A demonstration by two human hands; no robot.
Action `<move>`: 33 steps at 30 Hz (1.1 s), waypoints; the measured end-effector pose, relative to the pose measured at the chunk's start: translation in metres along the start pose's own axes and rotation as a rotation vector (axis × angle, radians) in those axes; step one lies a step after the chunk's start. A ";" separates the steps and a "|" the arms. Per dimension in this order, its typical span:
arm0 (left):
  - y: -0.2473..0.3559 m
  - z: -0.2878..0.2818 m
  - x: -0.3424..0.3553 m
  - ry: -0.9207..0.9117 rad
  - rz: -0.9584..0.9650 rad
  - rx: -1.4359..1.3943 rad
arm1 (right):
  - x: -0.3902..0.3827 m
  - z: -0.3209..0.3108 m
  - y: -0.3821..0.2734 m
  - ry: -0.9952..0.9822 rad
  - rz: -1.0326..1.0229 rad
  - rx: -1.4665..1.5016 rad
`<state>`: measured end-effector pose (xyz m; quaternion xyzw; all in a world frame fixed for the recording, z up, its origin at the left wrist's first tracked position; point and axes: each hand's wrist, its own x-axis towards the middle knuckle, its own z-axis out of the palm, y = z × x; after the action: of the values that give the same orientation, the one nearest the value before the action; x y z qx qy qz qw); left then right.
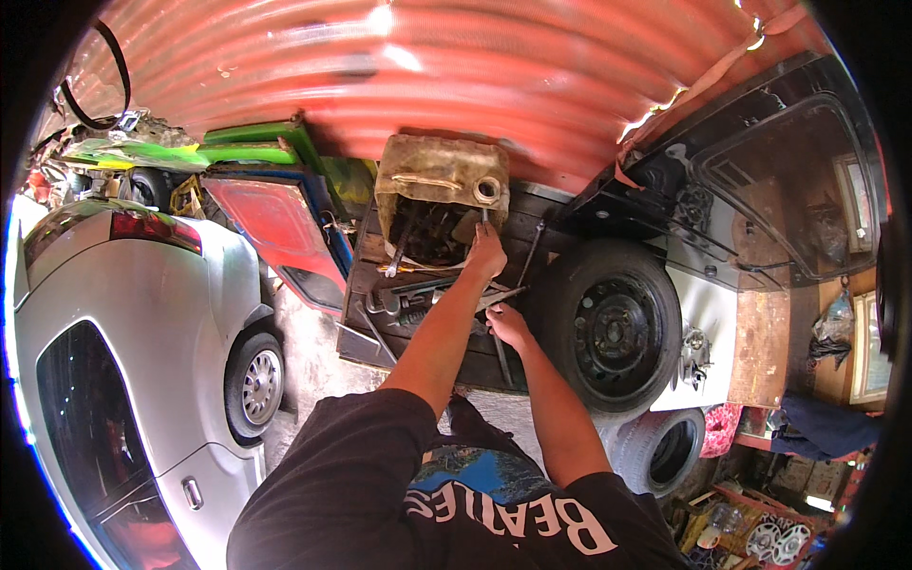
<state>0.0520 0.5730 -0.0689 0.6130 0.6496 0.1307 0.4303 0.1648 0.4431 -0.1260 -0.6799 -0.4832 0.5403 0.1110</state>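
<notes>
A cut-open, dirty yellowish plastic jerrycan lies on a dark wooden bench, its round neck facing me. Dark metal tools fill the opening in its side. My left hand reaches to the jerrycan's right edge, closed around a slim metal tool whose kind I cannot make out. Lower and to the right, my right hand is curled above the bench, beside loose hand tools; whatever its fingers hold is too small to name. A long thin metal bar lies right of the jerrycan.
A wheel with a black steel rim stands close on the right, with another tyre below it. On the left is a silver car. Coloured panels lean beside the bench, and a red corrugated sheet rises behind.
</notes>
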 end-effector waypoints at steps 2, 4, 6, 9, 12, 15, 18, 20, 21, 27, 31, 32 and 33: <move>0.005 0.000 -0.003 0.015 0.007 0.025 | 0.001 -0.003 0.007 0.014 0.040 -0.036; 0.006 0.001 -0.003 -0.001 -0.005 0.087 | 0.002 -0.006 0.012 0.024 0.025 -0.104; 0.002 0.004 -0.003 0.031 0.031 0.118 | 0.000 -0.011 0.017 0.028 -0.045 -0.202; -0.007 0.003 -0.001 0.074 0.061 0.115 | -0.007 -0.011 0.008 -0.004 0.014 -0.170; -0.007 0.004 -0.005 0.076 0.109 0.104 | -0.008 -0.010 0.013 0.006 0.015 -0.237; -0.016 0.005 -0.007 0.150 0.176 0.105 | -0.011 -0.006 0.011 -0.019 -0.058 -0.345; -0.012 0.001 -0.015 0.125 0.197 0.074 | -0.013 -0.003 0.023 -0.031 -0.111 -0.379; -0.020 -0.003 -0.017 0.124 0.196 0.034 | -0.014 0.000 0.024 -0.073 -0.066 -0.362; -0.024 -0.005 -0.019 0.145 0.205 0.011 | -0.014 0.001 0.024 -0.094 -0.044 -0.355; -0.043 -0.038 -0.047 0.129 0.312 -0.089 | -0.013 0.006 0.052 -0.052 -0.121 -0.467; -0.079 -0.032 -0.089 0.433 0.491 -0.054 | -0.006 0.015 0.059 -0.139 -0.037 -0.540; -0.081 -0.026 -0.106 0.515 0.544 -0.035 | 0.001 0.017 0.075 -0.116 0.015 -0.531; -0.090 -0.017 -0.122 0.490 0.491 -0.035 | 0.004 0.018 0.085 -0.102 -0.012 -0.528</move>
<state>-0.0367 0.4492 -0.0724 0.6938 0.5644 0.3849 0.2278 0.1952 0.3967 -0.1924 -0.6541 -0.6165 0.4285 -0.0916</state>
